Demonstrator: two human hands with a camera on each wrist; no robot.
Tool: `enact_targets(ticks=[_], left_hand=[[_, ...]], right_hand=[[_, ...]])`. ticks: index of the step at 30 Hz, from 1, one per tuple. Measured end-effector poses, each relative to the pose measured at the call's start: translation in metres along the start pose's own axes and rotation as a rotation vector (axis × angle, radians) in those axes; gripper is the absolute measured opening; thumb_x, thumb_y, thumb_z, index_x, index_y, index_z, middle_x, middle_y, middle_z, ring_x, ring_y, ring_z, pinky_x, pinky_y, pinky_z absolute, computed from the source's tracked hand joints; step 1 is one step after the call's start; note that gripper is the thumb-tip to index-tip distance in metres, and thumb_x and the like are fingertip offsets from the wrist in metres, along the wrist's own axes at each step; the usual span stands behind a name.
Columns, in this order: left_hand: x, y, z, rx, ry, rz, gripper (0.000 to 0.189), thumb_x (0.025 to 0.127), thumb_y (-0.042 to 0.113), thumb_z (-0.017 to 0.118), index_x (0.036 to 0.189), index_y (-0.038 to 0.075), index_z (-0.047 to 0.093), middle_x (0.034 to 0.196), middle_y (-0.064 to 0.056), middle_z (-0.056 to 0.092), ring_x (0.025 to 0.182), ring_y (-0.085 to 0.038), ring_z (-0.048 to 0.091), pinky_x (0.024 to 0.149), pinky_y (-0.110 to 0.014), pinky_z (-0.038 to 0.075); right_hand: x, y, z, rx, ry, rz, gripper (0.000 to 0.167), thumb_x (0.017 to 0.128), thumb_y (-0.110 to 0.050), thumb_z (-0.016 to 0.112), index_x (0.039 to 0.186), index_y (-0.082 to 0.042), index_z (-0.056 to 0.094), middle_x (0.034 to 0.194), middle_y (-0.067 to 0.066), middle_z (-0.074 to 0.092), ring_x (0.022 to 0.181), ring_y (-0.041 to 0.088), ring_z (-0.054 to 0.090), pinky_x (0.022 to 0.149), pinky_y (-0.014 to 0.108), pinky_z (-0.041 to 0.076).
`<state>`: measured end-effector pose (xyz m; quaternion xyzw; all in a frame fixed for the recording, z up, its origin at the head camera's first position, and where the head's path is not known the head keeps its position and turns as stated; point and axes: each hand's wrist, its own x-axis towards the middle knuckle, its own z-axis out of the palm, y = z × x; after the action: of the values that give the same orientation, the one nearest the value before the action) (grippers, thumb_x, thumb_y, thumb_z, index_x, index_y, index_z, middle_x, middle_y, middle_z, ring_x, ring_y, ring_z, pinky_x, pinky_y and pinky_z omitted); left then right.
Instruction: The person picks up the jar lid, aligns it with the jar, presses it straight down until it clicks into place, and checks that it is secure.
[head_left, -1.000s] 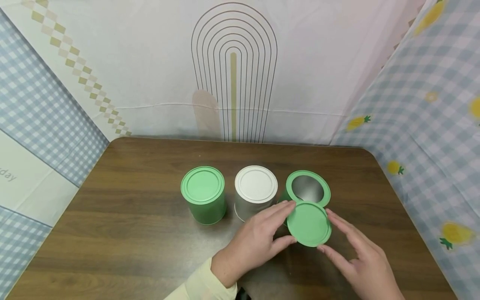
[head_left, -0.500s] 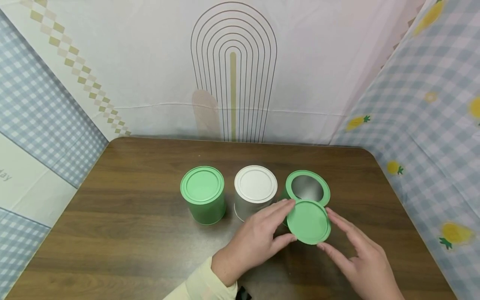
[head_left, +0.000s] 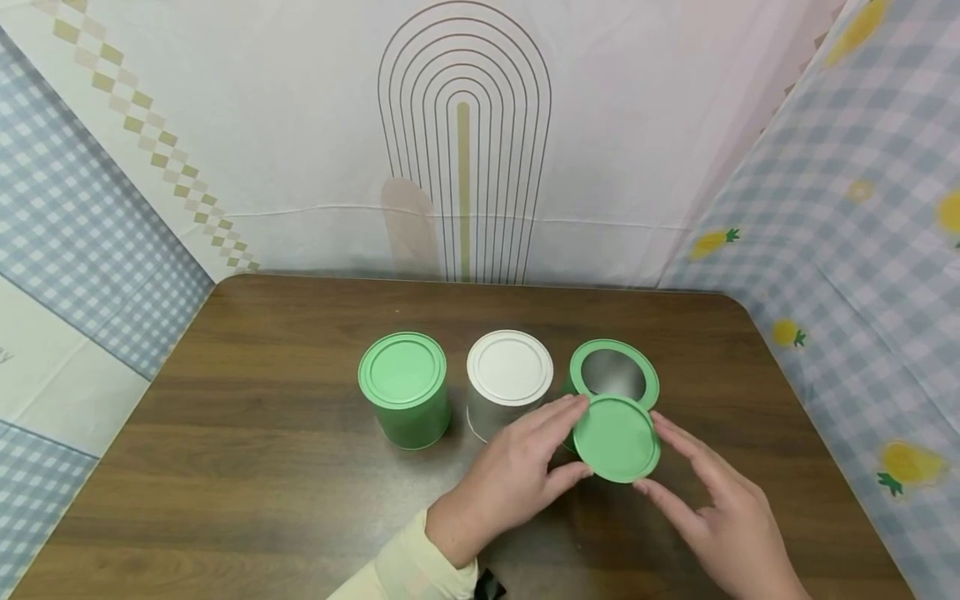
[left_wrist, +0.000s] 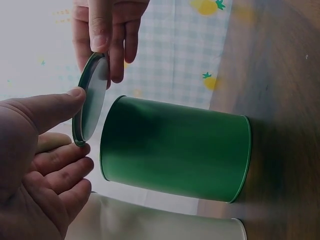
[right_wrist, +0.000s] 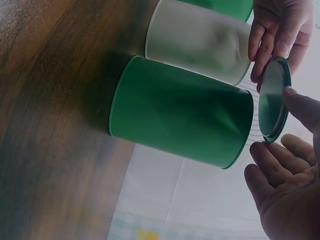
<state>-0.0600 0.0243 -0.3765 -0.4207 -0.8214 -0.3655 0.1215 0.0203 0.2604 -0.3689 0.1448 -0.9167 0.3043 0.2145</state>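
A round green lid [head_left: 617,439] is held between both hands by its rim. My left hand [head_left: 513,471] pinches its left edge between thumb and fingertips. On the opposite side, the thumb and fingers of my right hand [head_left: 723,508] pinch the right edge. The lid is tilted and hangs above the near side of an uncovered green can [head_left: 652,385], overlapping its rim in the head view. Both wrist views show a gap between the lid's pale underside [left_wrist: 95,100] and the can's top. The can's metallic inside shows from above.
A white-topped can [head_left: 510,367] stands just left of the uncovered one, close to my left hand. Farther left is a lidded green can [head_left: 402,371]. All stand on a brown wooden table [head_left: 300,500], with patterned cloth [head_left: 315,142] behind and at the sides.
The lid has shifted slightly up the head view, toward the uncovered can, with both hands keeping hold of its edges. The cans have stayed in place; the head view has shifted very slightly.
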Motion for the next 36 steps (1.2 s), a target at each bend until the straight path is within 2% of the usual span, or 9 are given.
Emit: enact_targets(ticks=[13,19,28,36], left_hand=[[0.0036,-0.0008,0.0032,-0.012,-0.006,-0.012,0.068,0.086,0.021,0.082,0.143,0.002,0.052,0.142,-0.009,0.058,0.133,-0.017,0.053,0.109,-0.026,0.043],[0.0025,-0.0014,0.0025,-0.025,-0.012,-0.027,0.068,0.086,0.022,0.082,0.144,0.002,0.052,0.142,-0.009,0.058,0.133,-0.018,0.053,0.109,-0.028,0.043],[0.0028,-0.0027,0.0026,-0.011,0.001,-0.015,0.067,0.086,0.022,0.082,0.143,0.002,0.053,0.142,-0.009,0.058,0.133,-0.018,0.053,0.109,-0.027,0.043],[0.0039,-0.0013,0.0027,-0.019,-0.012,-0.053,0.068,0.086,0.021,0.082,0.144,0.002,0.052,0.142,-0.009,0.058,0.133,-0.017,0.053,0.109,-0.027,0.044]], right_hand=[[0.0018,0.0021,-0.0004,-0.006,0.013,-0.021,0.085,0.062,0.004,0.089,0.140,-0.007,0.058,0.140,0.008,0.060,0.131,-0.003,0.048,0.100,0.005,0.037],[0.0027,0.0007,0.0006,0.006,0.002,-0.002,0.084,0.064,0.004,0.089,0.141,-0.008,0.057,0.141,0.007,0.060,0.131,-0.003,0.048,0.101,0.005,0.037],[0.0021,0.0010,0.0032,0.001,-0.001,0.028,0.082,0.066,0.003,0.089,0.141,-0.009,0.057,0.141,0.007,0.060,0.132,-0.004,0.047,0.102,0.004,0.035],[0.0033,0.0017,0.0054,0.000,0.004,0.036,0.082,0.067,0.003,0.089,0.142,-0.010,0.057,0.141,0.007,0.060,0.131,-0.005,0.047,0.103,0.004,0.034]])
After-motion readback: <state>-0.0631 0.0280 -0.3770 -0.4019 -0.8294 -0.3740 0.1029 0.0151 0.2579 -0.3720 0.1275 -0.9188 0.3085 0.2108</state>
